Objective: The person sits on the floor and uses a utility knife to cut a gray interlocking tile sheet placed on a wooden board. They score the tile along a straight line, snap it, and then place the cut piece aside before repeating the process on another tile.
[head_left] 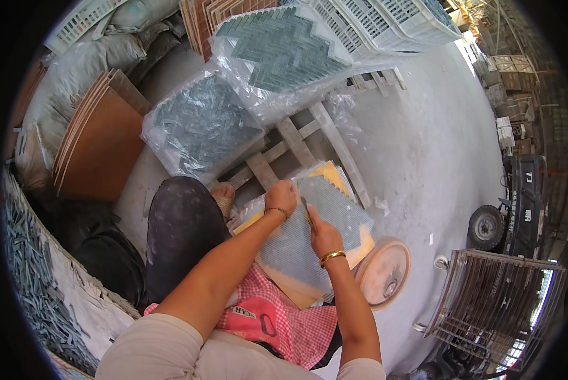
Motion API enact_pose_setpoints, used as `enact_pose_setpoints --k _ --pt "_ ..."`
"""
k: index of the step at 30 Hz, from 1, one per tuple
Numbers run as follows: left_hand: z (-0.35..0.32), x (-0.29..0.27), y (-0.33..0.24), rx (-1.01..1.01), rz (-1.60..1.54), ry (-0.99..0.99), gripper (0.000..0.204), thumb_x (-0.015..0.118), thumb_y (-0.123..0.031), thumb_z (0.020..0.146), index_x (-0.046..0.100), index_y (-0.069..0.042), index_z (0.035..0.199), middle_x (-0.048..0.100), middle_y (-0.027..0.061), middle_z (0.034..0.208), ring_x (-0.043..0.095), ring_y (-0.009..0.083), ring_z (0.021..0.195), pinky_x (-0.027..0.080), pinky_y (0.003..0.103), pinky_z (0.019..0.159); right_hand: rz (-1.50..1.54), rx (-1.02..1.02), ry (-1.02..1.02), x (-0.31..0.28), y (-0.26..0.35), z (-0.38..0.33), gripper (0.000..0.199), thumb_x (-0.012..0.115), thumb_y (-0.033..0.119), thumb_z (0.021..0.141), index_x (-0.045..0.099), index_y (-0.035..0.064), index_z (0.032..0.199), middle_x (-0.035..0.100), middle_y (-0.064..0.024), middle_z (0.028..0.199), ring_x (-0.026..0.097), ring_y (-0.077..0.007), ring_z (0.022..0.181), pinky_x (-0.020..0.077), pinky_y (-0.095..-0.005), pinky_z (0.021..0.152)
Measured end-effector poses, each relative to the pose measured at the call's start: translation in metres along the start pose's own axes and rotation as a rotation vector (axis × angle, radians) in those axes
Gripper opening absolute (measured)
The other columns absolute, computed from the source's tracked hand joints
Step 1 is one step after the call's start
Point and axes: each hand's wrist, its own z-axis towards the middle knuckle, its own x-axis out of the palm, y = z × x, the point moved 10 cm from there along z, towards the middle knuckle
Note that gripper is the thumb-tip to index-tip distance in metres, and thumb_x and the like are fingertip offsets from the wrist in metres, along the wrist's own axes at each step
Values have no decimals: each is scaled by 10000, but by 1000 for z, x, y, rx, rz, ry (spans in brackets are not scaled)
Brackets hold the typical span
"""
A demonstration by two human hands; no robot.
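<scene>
A grey mesh sheet [334, 206] lies in front of me on a stack of yellow-orange boards [365, 244]. My left hand [282, 195] is closed at the sheet's far left edge; what its fingers pinch, if anything, is hidden. Just to its right, my right hand [325, 235] grips a small knife [305, 205] with a thin dark blade and a bit of yellow by the thumb. The blade slants up toward my left hand, above the mesh. A pink checked apron [284, 316] covers my lap below the boards.
Wrapped stacks of green herringbone tile [284, 47] and dark tile [201, 123] stand beyond, near a wooden pallet [290, 142]. Brown boards [100, 139] lean at left above a sack of tile strips [37, 285]. A round tub [383, 273] and a wheeled cart [499, 310] are at right.
</scene>
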Motion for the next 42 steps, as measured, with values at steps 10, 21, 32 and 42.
enact_pose_setpoints --k 10,21,32,42 --pt "-4 -5 2 7 -69 -57 78 566 -123 664 566 -55 701 571 128 687 554 293 655 427 355 585 32 9 -14 1 2 3 448 456 108 797 369 223 1222 560 -162 657 545 -331 584 431 -433 521" --pt "-6 -8 -1 70 -145 -44 84 555 -118 670 553 -42 705 563 124 642 553 266 600 423 330 562 138 32 65 7 -7 0 448 438 126 814 341 242 1236 566 -185 704 548 -344 645 434 -441 575" --pt "-1 5 -20 233 63 165 119 607 -117 634 570 -26 701 560 111 645 546 237 589 422 307 556 447 93 93 9 -17 6 473 464 96 769 385 182 1227 571 -191 904 541 -377 814 435 -396 749" --pt "-1 3 -10 234 -115 166 94 642 -65 625 590 -15 685 559 65 611 524 125 564 413 259 550 625 171 9 22 -12 -7 465 439 68 801 369 165 1251 575 -122 658 561 -181 477 472 -302 528"
